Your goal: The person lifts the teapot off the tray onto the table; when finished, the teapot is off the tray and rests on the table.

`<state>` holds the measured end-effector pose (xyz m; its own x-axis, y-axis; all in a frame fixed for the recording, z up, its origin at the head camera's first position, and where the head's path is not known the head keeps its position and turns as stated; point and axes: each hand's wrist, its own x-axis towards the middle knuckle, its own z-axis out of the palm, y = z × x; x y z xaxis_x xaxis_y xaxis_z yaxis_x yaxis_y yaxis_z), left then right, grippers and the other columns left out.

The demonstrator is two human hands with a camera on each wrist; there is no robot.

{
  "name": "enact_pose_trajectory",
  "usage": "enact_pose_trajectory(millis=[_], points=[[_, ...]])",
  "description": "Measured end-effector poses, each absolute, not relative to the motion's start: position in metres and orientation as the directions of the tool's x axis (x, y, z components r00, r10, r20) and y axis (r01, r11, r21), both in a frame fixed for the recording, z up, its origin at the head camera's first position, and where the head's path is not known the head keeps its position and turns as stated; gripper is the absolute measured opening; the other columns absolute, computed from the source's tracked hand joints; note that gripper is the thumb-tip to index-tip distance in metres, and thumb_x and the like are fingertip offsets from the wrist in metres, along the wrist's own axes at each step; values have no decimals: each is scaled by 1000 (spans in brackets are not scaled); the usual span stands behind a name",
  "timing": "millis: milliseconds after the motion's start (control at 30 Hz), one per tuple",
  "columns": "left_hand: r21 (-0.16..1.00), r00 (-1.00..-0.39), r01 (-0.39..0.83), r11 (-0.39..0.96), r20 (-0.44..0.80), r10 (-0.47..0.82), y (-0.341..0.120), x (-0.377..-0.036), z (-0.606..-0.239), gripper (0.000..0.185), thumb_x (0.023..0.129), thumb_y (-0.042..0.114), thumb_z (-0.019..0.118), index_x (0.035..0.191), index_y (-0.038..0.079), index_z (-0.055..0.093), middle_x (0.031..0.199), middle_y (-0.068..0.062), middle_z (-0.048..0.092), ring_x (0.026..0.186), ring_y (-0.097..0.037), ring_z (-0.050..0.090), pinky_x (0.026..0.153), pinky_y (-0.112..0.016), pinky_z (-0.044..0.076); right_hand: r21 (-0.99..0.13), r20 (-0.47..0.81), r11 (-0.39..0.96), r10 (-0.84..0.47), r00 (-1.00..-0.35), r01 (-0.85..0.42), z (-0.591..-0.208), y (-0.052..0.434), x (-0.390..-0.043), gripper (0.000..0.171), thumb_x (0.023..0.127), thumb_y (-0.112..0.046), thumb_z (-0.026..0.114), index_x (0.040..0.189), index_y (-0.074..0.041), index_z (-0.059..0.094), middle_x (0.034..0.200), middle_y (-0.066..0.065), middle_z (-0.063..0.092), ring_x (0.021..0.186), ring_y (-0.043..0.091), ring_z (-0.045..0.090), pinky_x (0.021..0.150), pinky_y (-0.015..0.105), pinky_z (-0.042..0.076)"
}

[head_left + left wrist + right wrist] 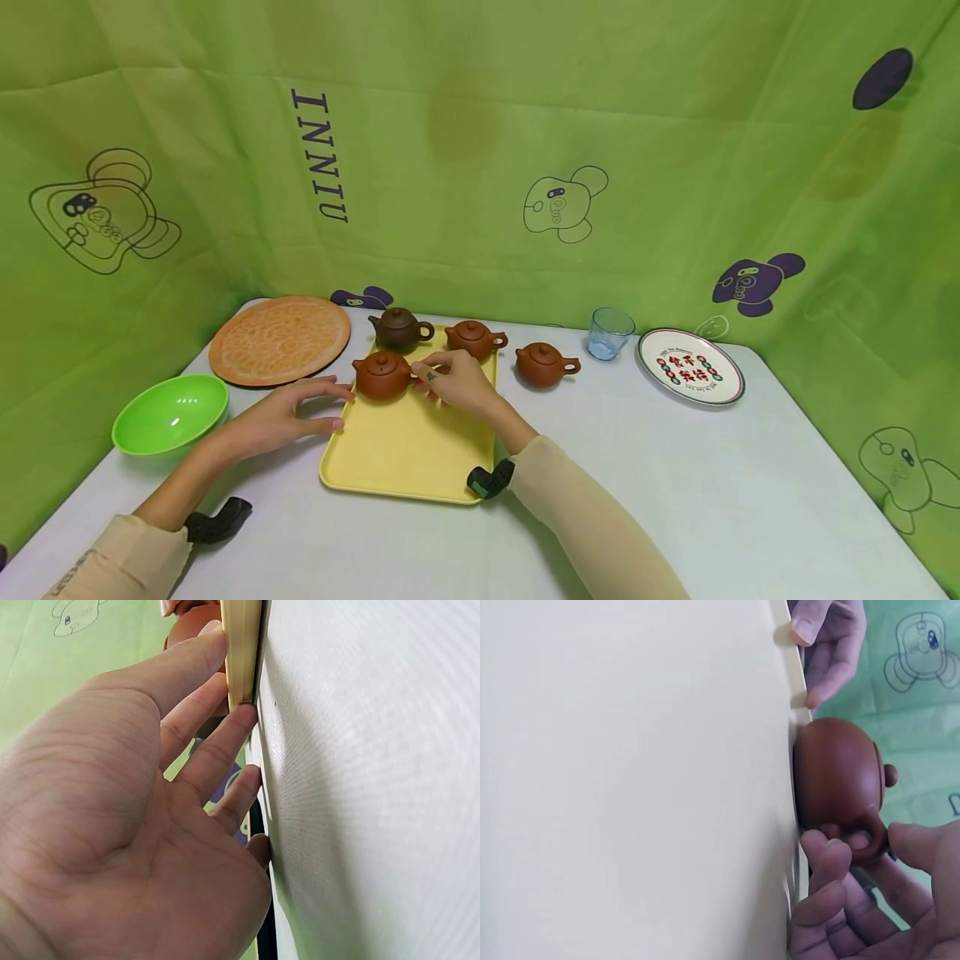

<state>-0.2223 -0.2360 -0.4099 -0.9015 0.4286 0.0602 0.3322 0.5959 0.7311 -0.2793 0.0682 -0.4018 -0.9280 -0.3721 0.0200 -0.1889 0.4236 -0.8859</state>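
A reddish-brown teapot [382,377] sits on the left part of a yellow tray [408,462]. My right hand [459,382] grips its handle, with thumb and fingers around the loop in the right wrist view, where the teapot [840,769] shows its round body and lid knob. At the tray's left edge is my left hand [281,419], fingers spread and fairly straight. In the left wrist view the fingertips of the left hand [142,795] lie right at the tray's rim [241,652]. A dark brown teapot [399,330] and another reddish-brown teapot [471,340] stand at the tray's far end.
Right of the tray stands another reddish-brown teapot [542,367], then a blue glass [609,335] and a white plate [690,367] with red writing. A green bowl [168,417] and a round orange mat [281,340] lie to the left. Green curtains [450,167] enclose the white table [675,500].
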Motion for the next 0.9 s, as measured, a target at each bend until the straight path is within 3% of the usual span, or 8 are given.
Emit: enact_pose_trajectory(millis=[433, 900], points=[[727, -901, 334, 600, 61, 429, -238, -224, -413, 41, 95, 32, 80, 132, 17, 71, 152, -14, 63, 156, -54, 32, 121, -76, 29, -903, 9, 403, -335, -942, -152, -399, 70, -275, 29, 106, -33, 67, 113, -9, 81, 90, 15, 83, 62, 14, 68, 51, 22, 49], [731, -901, 335, 594, 64, 428, -237, -223, -411, 41, 95, 32, 80, 132, 16, 72, 151, -13, 64, 157, -54, 30, 122, -77, 27, -894, 23, 410, -365, -931, -183, -397, 82, -272, 28, 107, -30, 66, 119, -9, 80, 95, 16, 83, 68, 19, 71, 53, 22, 50]])
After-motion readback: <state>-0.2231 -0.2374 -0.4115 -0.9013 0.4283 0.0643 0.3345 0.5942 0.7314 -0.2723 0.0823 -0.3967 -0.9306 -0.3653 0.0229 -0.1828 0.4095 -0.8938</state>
